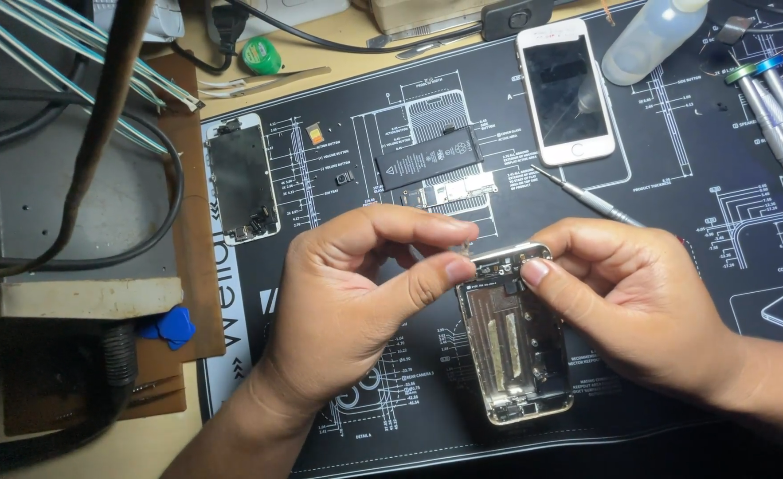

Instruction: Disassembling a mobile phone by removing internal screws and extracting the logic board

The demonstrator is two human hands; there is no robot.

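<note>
My left hand [347,293] and right hand [626,297] each pinch the top edge of the opened silver phone shell [516,346]. Both grips are pressed onto it. It rests on the black printed mat [675,168] covering my desk.

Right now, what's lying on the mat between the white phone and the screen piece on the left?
In the head view, a black battery and a small circuit board lie between the white phone and the detached screen.

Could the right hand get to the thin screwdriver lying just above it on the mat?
Probably yes: the screwdriver lies bare on the mat just beyond the right hand, nothing between, though its fingers now pinch the phone housing.
</note>
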